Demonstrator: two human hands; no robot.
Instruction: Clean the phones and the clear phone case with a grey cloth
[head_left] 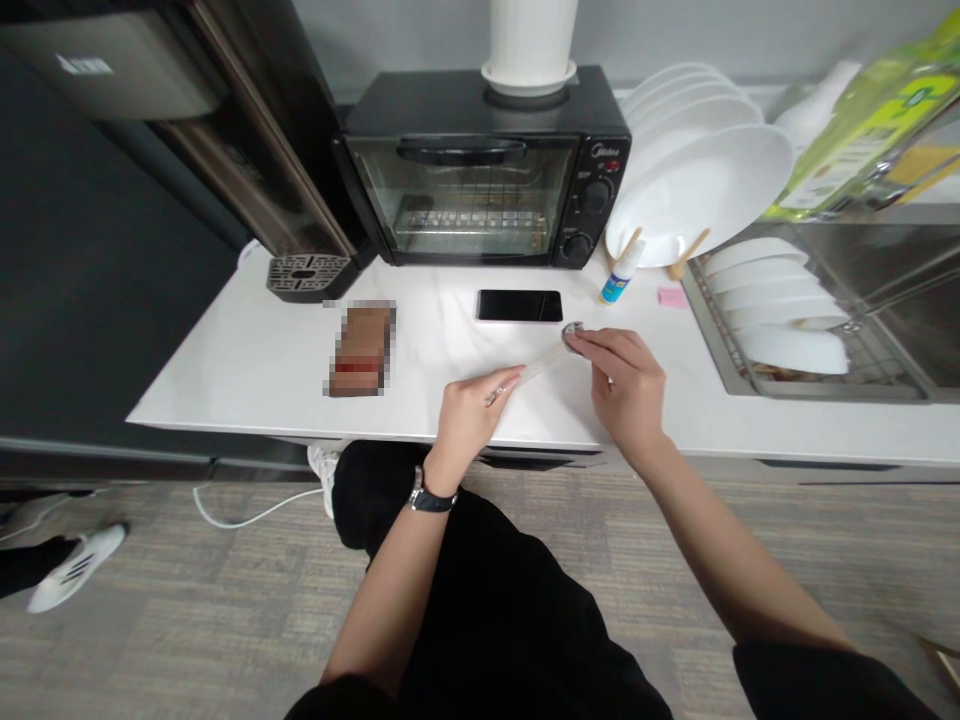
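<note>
Here, a slim, pale, see-through strip (544, 364) slants above the white counter (247, 370), near the black phone (519, 305) — its upper end at a shiny, silvery piece (572, 332) pinched by the right hand (630, 390). The left hand (471, 415) grips its lower end, fingers narrowed — a silvery bit (493, 398) showing there.

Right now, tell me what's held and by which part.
A translucent strip, exact kind unclear: the left grip holds one end, the right grip pinches a shiny piece at the other.
</note>
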